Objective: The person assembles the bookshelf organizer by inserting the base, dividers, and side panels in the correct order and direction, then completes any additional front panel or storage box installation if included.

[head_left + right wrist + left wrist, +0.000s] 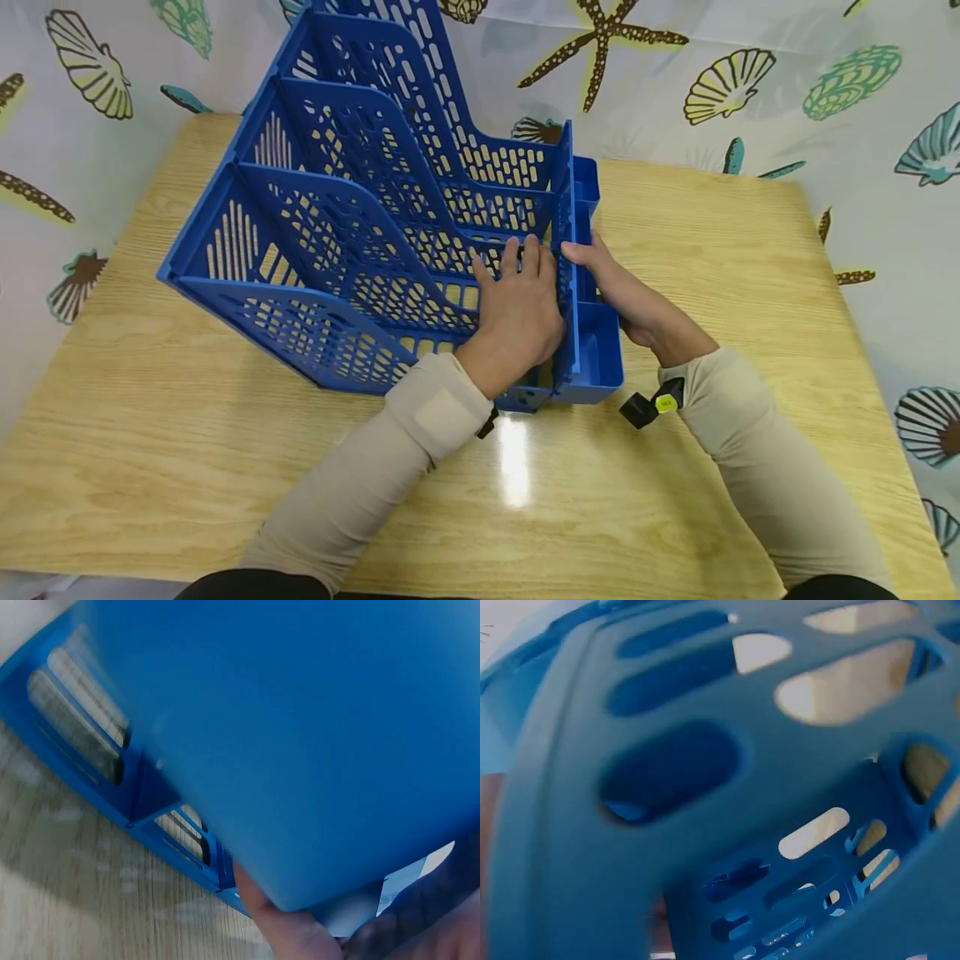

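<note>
A blue plastic file rack with slotted dividers stands on the table. Along its right side runs an upright panel with small pen trays on its outer face. My left hand is inside the rack beside this panel, its fingers stretched out toward the back. From the outer side my right hand grips the panel between the trays, thumb at its top edge and other fingers mostly hidden. Close up in the right wrist view are a tray's smooth wall and a finger under it. A slotted divider fills the left wrist view.
The rack rests on a wood-grain table. Behind it hangs a white cloth printed with shells and starfish. A small black wrist device sits by the right cuff.
</note>
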Available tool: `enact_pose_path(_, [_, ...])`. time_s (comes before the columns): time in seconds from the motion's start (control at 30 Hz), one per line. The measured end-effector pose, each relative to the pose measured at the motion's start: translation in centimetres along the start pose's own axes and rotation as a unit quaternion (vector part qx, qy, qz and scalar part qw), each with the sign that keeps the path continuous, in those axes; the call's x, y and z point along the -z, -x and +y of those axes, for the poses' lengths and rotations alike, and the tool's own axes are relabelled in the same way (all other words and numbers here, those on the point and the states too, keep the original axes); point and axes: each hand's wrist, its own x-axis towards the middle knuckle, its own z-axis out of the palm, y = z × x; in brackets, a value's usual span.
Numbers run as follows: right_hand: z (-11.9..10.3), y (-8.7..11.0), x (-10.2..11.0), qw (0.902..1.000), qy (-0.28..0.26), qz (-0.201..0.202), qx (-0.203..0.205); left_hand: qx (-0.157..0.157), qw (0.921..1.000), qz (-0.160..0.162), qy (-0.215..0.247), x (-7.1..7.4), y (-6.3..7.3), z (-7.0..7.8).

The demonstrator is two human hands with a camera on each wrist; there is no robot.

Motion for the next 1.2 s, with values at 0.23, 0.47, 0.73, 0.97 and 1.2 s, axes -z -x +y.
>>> enact_pose_path(0.23, [-0.4,-0.1,0.3,0.9999,-0.001,-0.01,-0.006,-0.099,0.9946,0.008,0.03,1.6,4.7,-1.6])
enact_pose_path(0.47, [-0.8,0.0,0.5,0.9998,-0.001,-0.017,-0.012,-0.175,0.9846,0.0,0.009,1.0,7.0,-3.6])
enact_pose_path(0.73, [-0.5,-0.2,0.4,0.9997,-0.005,-0.025,-0.002,-0.189,0.9802,-0.043,-0.039,0.0,6.9,-4.0])
enact_pose_path(0.97, [-0.9,0.2,1.0,0.9994,0.003,-0.033,-0.003,-0.175,0.9828,-0.049,-0.03,-0.2,6.9,-3.7])
enact_pose_path(1.2, [-1.7,0.3,1.4,0.9989,-0.005,-0.044,-0.013,-0.164,0.9855,-0.032,-0.031,0.1,7.1,-3.3])
